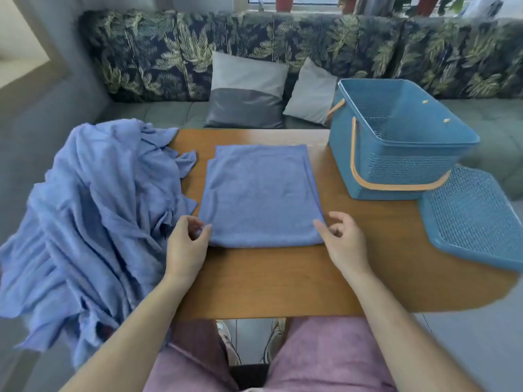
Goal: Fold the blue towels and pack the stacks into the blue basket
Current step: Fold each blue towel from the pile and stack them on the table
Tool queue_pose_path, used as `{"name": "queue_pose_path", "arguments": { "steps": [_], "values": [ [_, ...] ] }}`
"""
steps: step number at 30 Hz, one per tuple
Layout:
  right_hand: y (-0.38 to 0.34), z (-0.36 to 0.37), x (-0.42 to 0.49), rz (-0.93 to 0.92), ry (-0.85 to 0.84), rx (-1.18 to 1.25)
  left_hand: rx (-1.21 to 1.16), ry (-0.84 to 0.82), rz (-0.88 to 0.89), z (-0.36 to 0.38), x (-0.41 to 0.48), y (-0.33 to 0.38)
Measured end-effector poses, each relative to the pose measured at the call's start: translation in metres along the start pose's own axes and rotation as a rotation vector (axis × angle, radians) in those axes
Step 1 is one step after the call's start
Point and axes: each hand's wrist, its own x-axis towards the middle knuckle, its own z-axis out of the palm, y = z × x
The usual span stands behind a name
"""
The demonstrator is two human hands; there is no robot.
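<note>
A folded blue towel (259, 196) lies flat in the middle of the wooden table (283, 281). My left hand (186, 247) is at its near left corner, with thumb and curled fingers pinching that corner. At the near right corner is my right hand (343, 244): the thumb lies on the towel's edge and the loosely curled fingers stay off the cloth. A heap of unfolded blue towels (93, 222) covers the table's left end and hangs over its edge. The blue basket (396, 165), with an orange handle, stands at the back right and looks empty.
The basket's blue lid (475, 219) lies on the table's right end, partly over the edge. Behind the table runs a sofa with leaf-print back cushions (283, 41) and two grey pillows (246, 91). My knees in pink shorts (325, 357) are below the near edge.
</note>
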Motion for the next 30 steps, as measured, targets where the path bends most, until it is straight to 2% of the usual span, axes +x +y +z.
{"name": "queue_pose_path", "arguments": {
  "steps": [4, 15, 17, 19, 22, 24, 27, 30],
  "values": [
    [0.003, 0.005, -0.006, -0.087, -0.005, -0.088, 0.059, -0.011, 0.058, -0.005, 0.003, -0.003],
    [0.005, 0.005, -0.01, -0.142, 0.012, -0.146, 0.218, 0.031, 0.135, -0.003, -0.003, -0.001],
    [0.006, 0.005, -0.012, -0.158, 0.014, -0.213, 0.302, 0.025, 0.134, -0.002, -0.007, 0.003],
    [0.003, 0.005, -0.014, -0.217, 0.091, -0.345, 0.45, 0.058, 0.17, 0.001, -0.012, 0.007],
    [-0.009, 0.015, -0.019, -0.362, 0.191, -0.567, 0.553, -0.002, 0.339, 0.008, -0.003, 0.022],
    [-0.026, 0.033, -0.013, -0.448, 0.129, -0.629, 0.546, -0.177, 0.424, 0.023, 0.018, 0.035],
    [-0.047, 0.065, 0.003, -0.384, -0.193, -0.73, 0.667, -0.404, 0.415, 0.055, 0.038, 0.045],
    [-0.039, 0.082, 0.009, -0.292, -0.4, -0.857, 0.782, -0.473, 0.347, 0.074, 0.036, 0.032]
  ]
}}
